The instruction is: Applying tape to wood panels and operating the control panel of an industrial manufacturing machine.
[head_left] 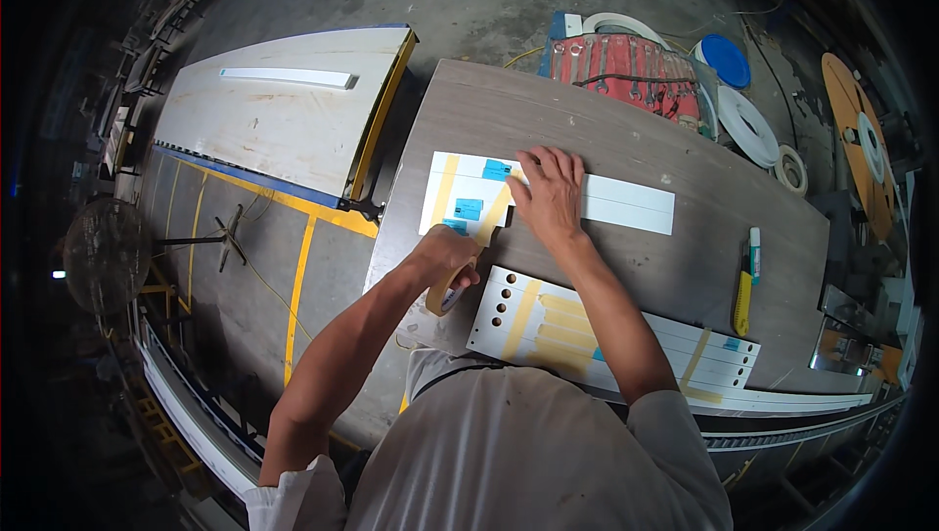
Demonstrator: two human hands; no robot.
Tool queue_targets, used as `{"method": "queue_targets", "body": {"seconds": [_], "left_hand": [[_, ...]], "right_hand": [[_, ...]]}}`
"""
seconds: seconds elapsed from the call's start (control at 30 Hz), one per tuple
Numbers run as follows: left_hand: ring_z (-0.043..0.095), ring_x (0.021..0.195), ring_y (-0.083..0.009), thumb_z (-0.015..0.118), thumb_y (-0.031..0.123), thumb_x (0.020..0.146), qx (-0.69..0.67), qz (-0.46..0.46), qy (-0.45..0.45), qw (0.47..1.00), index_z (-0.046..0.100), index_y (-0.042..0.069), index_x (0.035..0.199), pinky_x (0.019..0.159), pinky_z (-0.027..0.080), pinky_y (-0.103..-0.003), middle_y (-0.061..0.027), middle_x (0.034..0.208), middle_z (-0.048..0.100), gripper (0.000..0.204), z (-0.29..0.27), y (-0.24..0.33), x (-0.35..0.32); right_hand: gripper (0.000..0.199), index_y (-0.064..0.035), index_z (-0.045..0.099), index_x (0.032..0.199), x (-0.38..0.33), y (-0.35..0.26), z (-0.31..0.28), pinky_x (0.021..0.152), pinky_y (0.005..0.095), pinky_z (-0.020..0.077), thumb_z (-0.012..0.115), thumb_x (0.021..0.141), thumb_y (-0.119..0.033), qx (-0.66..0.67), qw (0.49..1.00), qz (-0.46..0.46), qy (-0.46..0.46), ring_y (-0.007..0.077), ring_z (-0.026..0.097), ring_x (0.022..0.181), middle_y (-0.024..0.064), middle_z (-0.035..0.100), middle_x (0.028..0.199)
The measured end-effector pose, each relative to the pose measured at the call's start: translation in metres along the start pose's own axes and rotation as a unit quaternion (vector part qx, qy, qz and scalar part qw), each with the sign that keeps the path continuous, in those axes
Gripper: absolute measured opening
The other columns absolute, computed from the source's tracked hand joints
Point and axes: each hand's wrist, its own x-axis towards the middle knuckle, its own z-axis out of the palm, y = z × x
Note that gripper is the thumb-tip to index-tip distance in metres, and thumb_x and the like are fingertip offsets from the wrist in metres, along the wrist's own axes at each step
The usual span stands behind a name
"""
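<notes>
Left hand (445,255) fingers pinching tape roll (448,293); right hand (548,194) spread flat on white panel (626,203).

Two hands (445,255), one tape roll (443,298), three blue labels (469,208), one yellow utility knife (743,304).

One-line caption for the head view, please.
Left hand pulls a masking tape roll across white strips on a grey table while the right hand presses the tape down.

Left hand (445,255) gripping tape roll (442,298), right hand (548,197) flat on white panel (626,204)
</notes>
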Motion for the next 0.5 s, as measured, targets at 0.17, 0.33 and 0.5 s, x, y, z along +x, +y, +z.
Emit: {"method": "queue_targets", "body": {"seconds": [0.17, 0.33, 0.5], "left_hand": [[0.060, 0.046, -0.0200, 0.052, 0.012, 0.088, 0.003, -0.004, 0.009, 1.000, 0.060, -0.008, 0.089, 0.041, 0.046, -0.032, -0.0175, 0.065, 0.065, 0.022, 0.002, 0.004, -0.005], [0.062, 0.047, -0.0213, 0.052, 0.011, 0.089, 0.012, 0.006, 0.015, 1.000, 0.062, -0.008, 0.090, 0.041, 0.046, -0.032, -0.0165, 0.065, 0.065, 0.022, 0.004, 0.004, -0.007], [0.066, 0.053, -0.0242, 0.051, 0.011, 0.086, 0.099, 0.044, 0.072, 0.991, 0.065, -0.007, 0.083, 0.050, 0.052, -0.033, -0.0156, 0.066, 0.067, 0.023, 0.012, 0.008, -0.015]], "right_hand": [[0.104, 0.0009, 0.037, 0.140, -0.026, -0.037, -0.017, 0.114, 0.0539, 0.0156, 0.083, 0.061, -0.048, 0.013, 0.985, 0.013, -0.172, 0.0342, 0.029, 0.138, 0.0177, 0.038, 0.143], [0.107, 0.0029, 0.034, 0.141, -0.025, -0.037, -0.017, 0.114, 0.0547, 0.0135, 0.083, 0.061, -0.047, 0.027, 0.984, 0.040, -0.173, 0.0353, 0.027, 0.139, 0.0189, 0.035, 0.147], [0.107, 0.0029, 0.033, 0.141, -0.025, -0.040, -0.016, 0.115, 0.0546, 0.0122, 0.083, 0.060, -0.047, 0.020, 0.982, 0.047, -0.180, 0.0355, 0.026, 0.139, 0.0196, 0.034, 0.147]]}}
